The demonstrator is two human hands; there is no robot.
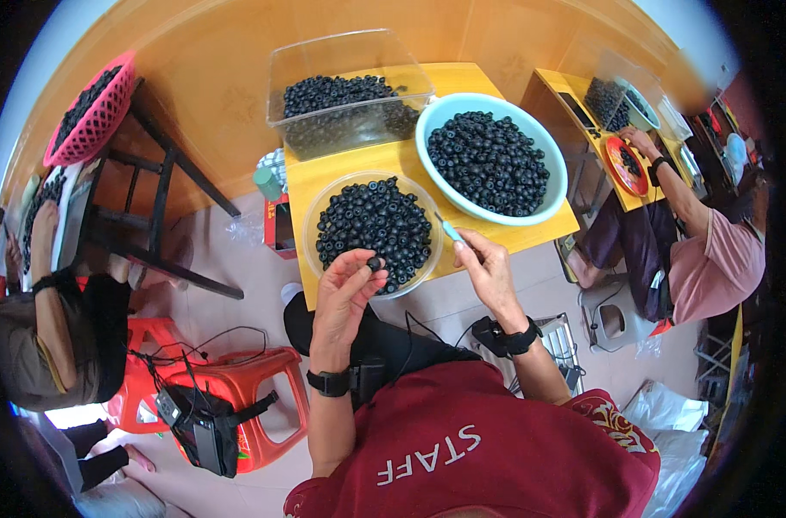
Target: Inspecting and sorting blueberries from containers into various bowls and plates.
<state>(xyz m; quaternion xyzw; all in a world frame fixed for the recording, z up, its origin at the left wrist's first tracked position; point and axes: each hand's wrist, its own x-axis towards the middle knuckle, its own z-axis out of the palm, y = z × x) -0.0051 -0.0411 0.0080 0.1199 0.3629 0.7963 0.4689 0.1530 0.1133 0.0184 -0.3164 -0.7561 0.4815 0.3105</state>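
While the left hand pinches a small, round, black berry-like piece near frame centre, the right hand grasps a slim light-blue-handled tool, long axis slanting toward upper left.

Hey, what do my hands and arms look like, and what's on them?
Your left hand and right hand are ungloved. A black wristband circles each wrist, with a boxy dark piece beside it. Your short sleeves are dark red, the right one patterned in gold.
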